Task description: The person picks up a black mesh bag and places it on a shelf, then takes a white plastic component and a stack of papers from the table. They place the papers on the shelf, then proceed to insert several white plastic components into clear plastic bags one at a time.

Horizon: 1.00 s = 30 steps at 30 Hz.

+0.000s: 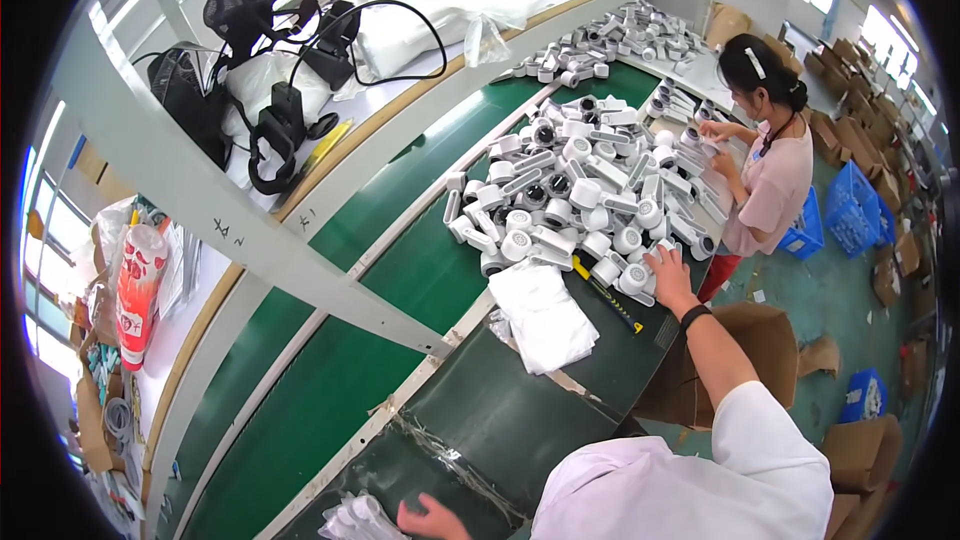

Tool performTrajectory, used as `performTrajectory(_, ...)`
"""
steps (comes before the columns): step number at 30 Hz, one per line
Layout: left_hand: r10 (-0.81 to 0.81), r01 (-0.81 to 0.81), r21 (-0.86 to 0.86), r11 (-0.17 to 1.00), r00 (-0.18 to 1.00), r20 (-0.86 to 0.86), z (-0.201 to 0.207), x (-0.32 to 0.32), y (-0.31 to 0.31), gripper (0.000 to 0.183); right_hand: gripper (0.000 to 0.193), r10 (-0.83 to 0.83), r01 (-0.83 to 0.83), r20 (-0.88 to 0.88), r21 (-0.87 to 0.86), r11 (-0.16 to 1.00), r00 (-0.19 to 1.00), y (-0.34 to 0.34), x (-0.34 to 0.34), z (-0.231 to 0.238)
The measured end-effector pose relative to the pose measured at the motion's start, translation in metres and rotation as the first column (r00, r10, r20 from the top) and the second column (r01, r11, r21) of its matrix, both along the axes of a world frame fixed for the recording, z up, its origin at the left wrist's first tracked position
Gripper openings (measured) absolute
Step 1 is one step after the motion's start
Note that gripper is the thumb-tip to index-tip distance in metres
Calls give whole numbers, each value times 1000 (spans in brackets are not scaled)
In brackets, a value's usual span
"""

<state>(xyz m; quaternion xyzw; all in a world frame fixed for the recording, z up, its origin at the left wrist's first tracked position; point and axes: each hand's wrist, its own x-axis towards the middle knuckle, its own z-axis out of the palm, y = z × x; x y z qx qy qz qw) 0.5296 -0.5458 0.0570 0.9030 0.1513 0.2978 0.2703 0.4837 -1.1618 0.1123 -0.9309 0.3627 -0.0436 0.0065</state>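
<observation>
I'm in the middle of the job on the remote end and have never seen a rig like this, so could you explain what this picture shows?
There is no robot: these are a person's bare hands. The one picture comes from a fisheye camera on that person's head, looking down, so straight edges bend near the rim.

On the dark green worktable lies a heap of white devices, with white plastic bags and a yellow-and-black tool beside it. The right hand is at the heap's near edge; I cannot tell whether it grips a device. The left hand, fingers apart, is next to a clear bag of white parts. The person in pink is a co-worker.
</observation>
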Motion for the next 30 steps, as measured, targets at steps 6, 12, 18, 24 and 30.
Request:
performTrajectory(6, -812, 778, -257, 573, 582, -46, 45, 49, -170, 32, 59, 92, -86, -110, 57, 995, 990, -19, 9, -4)
performTrajectory(12, -957, 981, 6, 196, 193, -215, 30, 56, -292, 31, 50, 258, -256, -166, 35, 966, 952, -6, 11, 9)
performTrajectory(18, -935, 959, 194, 206, 251, -251, 21, 62, -322, 45, 55, 383, -376, 40, -116, 919, 923, 13, -16, 8)
performTrajectory(24, -728, 709, -168, 685, 671, -140, -5, 88, -327, 73, 48, 283, -309, 338, 24, 951, 897, 69, -18, 15)
performTrajectory(30, -753, 320, -716, 620, 498, -430, 2, 96, -342, 78, 58, -220, -69, 340, 666, 743, 914, 127, 7, -11)
